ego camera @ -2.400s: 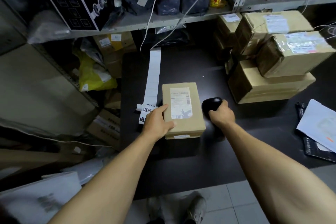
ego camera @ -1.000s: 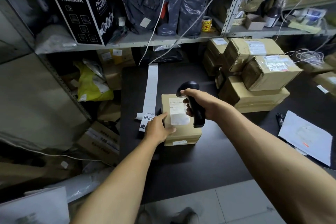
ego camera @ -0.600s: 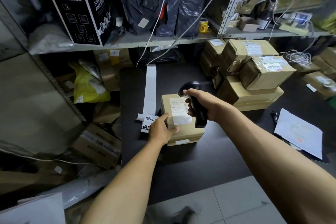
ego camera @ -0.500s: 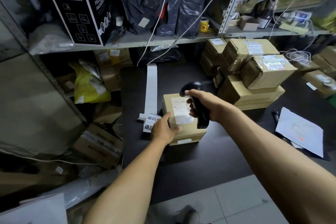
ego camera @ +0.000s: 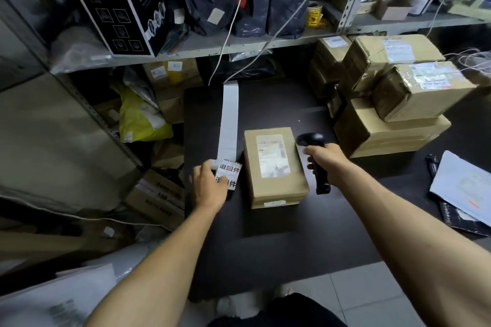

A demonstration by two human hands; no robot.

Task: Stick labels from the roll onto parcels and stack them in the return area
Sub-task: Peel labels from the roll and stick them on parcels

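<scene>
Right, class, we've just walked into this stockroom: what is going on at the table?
A person is working at a dark table with bare hands. The left hand rests on the printed labels at the near end of the label strip. The right hand grips a black handheld scanner beside the parcel, which lies flat with a shipping label on top. More parcels are stacked to the right.

The left hand [ego camera: 210, 186] covers part of the label strip [ego camera: 228, 125]; parcel [ego camera: 275, 166] label print unreadable.
</scene>
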